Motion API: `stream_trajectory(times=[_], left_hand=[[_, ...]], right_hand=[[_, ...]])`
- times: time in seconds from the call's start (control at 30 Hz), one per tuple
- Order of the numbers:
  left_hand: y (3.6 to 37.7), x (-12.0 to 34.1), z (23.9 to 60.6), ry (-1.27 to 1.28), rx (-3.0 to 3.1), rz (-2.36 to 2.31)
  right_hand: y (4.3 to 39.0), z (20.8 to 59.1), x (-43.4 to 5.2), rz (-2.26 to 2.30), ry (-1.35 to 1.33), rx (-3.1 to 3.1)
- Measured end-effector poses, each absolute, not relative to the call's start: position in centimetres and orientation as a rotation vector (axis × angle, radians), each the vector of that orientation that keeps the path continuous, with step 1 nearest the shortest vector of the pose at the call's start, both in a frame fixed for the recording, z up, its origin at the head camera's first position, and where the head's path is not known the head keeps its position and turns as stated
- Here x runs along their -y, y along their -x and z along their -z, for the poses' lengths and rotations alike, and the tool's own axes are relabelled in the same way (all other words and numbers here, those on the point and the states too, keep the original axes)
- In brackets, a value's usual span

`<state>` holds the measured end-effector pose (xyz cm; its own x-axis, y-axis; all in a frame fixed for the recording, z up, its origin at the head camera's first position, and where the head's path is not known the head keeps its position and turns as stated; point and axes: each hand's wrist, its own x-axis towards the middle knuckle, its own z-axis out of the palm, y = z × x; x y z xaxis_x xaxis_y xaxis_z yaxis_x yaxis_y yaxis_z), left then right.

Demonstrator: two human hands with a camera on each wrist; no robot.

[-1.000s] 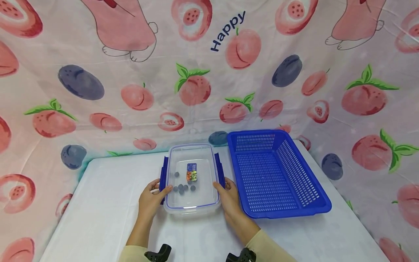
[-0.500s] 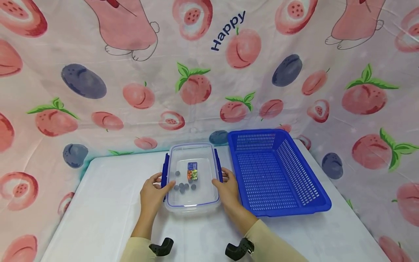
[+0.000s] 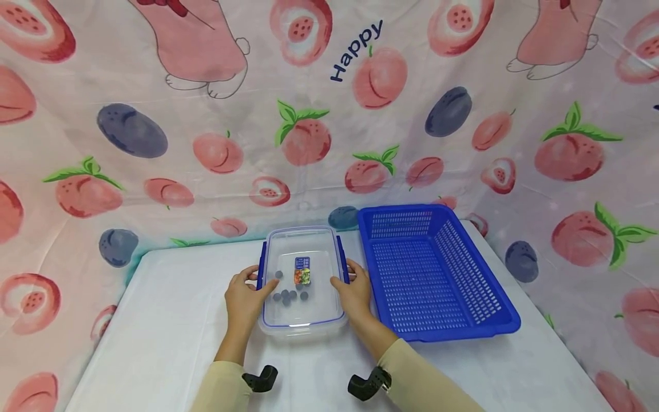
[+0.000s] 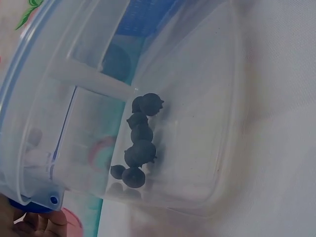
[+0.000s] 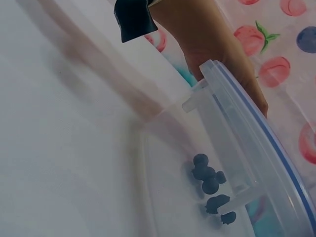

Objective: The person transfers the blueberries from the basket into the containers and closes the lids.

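Observation:
A clear lidded container (image 3: 302,312) sits on the white table (image 3: 170,326), with several blueberries (image 3: 288,295) and a small label (image 3: 302,270) showing through the lid. My left hand (image 3: 257,280) grips its left side, thumb on the lid and fingers curled round the blue latch (image 3: 263,263). On the opposite side my right hand (image 3: 344,276) grips the other blue latch (image 3: 340,257) the same way. The left wrist view shows the blueberries (image 4: 140,143) through the container wall, with fingertips (image 4: 42,223) under a latch. From the right wrist I see the lid edge (image 5: 256,148) and blueberries (image 5: 207,180).
An empty blue perforated basket (image 3: 489,309) stands right beside the container, to its right. Fruit-print cloth (image 3: 309,114) hangs behind and at both sides of the table. Bare table lies left of the container and in front of it.
Both hands slid farther along the container's sides, away from me. The blue latches, flared outward before, now lie close against the container walls.

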<state>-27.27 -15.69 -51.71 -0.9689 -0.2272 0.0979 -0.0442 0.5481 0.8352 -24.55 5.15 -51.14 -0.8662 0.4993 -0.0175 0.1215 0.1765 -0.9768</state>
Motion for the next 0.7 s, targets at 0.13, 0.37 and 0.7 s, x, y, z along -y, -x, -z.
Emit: stream_trajectory(times=[0.13,0.37,0.7], left_hand=[[27.2,15.6,52.0,-0.226,2.545,1.374],[27.1,15.5,52.2,-0.221,2.501,1.345],[27.1,15.5,51.8,-0.222,2.532,1.349]], right_hand=[[24.6,51.5,-5.1,-1.724,0.561,2.134],[24.4,52.1,-5.2,-1.718,0.511,2.108],[24.5,52.2,-5.4,-1.773,0.513,2.115]])
